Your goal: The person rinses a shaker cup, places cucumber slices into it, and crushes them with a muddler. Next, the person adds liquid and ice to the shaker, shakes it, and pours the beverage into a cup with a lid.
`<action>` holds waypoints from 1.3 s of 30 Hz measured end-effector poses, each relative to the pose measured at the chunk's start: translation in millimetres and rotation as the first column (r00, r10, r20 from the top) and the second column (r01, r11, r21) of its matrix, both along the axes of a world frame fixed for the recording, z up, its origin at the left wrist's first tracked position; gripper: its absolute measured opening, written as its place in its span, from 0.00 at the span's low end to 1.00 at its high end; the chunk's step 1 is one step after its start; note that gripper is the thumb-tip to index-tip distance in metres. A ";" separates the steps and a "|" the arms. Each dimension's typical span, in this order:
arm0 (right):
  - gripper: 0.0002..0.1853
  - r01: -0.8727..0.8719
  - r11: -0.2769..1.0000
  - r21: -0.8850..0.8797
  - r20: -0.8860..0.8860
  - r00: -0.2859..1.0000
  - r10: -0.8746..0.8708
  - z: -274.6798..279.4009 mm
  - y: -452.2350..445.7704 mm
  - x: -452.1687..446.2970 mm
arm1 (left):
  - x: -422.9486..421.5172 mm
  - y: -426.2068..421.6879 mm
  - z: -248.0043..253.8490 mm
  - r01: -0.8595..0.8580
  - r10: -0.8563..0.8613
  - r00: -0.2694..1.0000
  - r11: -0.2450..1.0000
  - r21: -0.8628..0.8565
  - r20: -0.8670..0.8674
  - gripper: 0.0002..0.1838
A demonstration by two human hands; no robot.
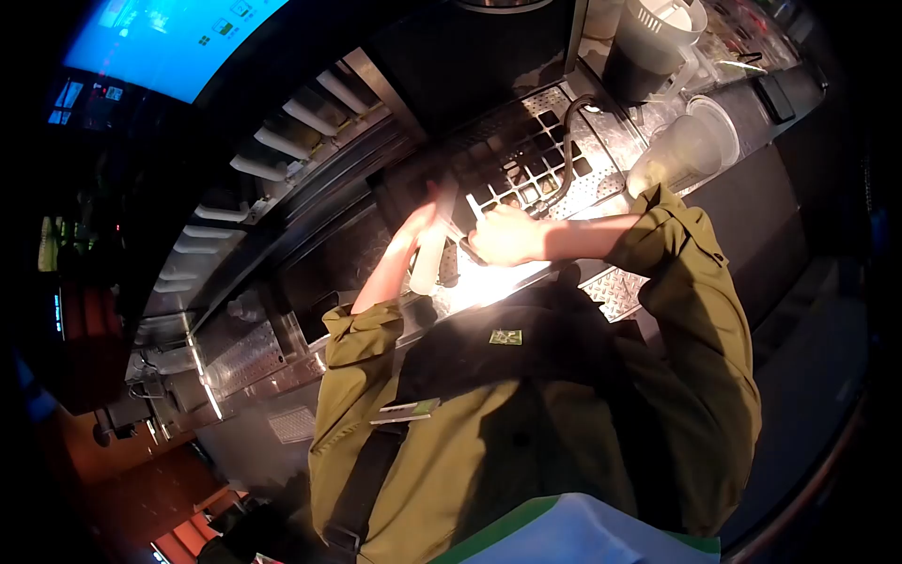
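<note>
Under the bright light at the counter, both my hands are close together. My left hand (413, 233) is against a pale, elongated, translucent object (428, 261); its fingers are blurred and partly hidden behind that object. My right hand (509, 235) is closed round a dark, curved handle (468, 250), just right of the pale object. A thin light edge runs from the handle toward the pale object, but its kind is too glared to tell. Right beyond my right hand lies a black grid rack (534, 167) over a perforated metal tray (601, 155).
A dark curved hose or spout (569, 132) arches over the rack. At the right back stand a measuring jug (648, 52) with dark liquid and a clear plastic container (691, 146). White-handled bins (282, 141) line the left. A lit screen (174, 42) hangs above.
</note>
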State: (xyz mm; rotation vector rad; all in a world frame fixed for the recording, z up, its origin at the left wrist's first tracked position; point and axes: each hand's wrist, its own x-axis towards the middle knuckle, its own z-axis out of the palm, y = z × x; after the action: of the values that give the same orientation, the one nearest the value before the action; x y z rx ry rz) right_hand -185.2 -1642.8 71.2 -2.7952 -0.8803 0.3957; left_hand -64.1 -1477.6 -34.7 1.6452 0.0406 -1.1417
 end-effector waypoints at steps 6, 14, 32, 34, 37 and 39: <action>0.13 -0.019 0.997 0.076 -0.023 1.000 0.020 -1.9 -4.9 2.1 | 12.3 19.3 -52.1 -0.186 0.177 0.979 0.979 -0.089 -0.100 0.17; 0.14 0.199 0.971 0.133 -0.033 0.980 -0.197 14.4 -12.0 6.3 | -11.2 4.1 33.7 -0.169 0.165 0.986 0.969 0.180 0.038 0.17; 0.15 0.636 0.765 0.100 -0.053 0.771 -0.634 42.6 -64.3 30.7 | 2.0 33.3 20.8 -0.639 0.080 0.635 0.613 -0.464 -0.769 0.16; 0.10 0.704 0.665 0.248 0.202 0.634 -0.747 13.9 -87.6 43.9 | 5.4 32.3 30.0 -0.738 0.071 0.470 0.578 -0.348 -0.880 0.12; 0.08 0.829 0.541 0.143 0.505 0.409 -0.760 -64.0 -130.0 70.5 | -3.8 13.9 43.9 -0.482 0.059 0.806 0.643 -0.595 -0.589 0.16; 0.11 0.887 0.316 0.337 0.329 0.204 -0.922 -91.2 -153.0 87.3 | -10.9 -4.1 57.7 -0.391 -0.111 0.830 0.581 -0.714 -0.546 0.24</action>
State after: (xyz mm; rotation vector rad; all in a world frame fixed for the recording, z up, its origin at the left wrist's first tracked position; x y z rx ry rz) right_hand -97.9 -1795.8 -20.0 -2.7317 0.8585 -0.5494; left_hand -75.1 -1481.7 23.0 0.4420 0.0132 -1.2038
